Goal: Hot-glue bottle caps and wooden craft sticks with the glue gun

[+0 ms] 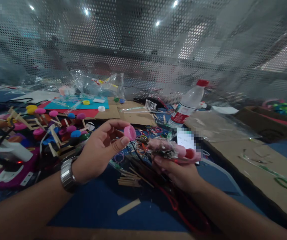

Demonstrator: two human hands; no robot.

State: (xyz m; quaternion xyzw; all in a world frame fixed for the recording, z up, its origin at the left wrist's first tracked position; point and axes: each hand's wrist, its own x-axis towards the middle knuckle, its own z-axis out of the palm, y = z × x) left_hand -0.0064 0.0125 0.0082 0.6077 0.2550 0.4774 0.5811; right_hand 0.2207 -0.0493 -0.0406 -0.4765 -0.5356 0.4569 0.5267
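Between thumb and fingertips, my left hand (97,151) pinches a pink bottle cap (130,133), its hollow side turned toward the right. My right hand (177,171) is wrapped around a pink hot glue gun (165,146), which lies almost level with its front end toward the cap. Wrinkled, shiny film and dark stains cover the gun's front half. A small gap separates the gun's tip from the cap. Below the hands lies a bundle of wooden sticks (128,178), and nearer to me a single popsicle stick (128,206) rests on the blue table (95,208).
Stick pieces with colored caps (55,130) crowd the left, beside a purple power strip (13,171). A red-capped bottle (187,103) leans behind a lit phone (185,138). Cardboard (263,176) lies to the right. Colored sheets (75,103) and a perforated metal screen (133,43) are behind.
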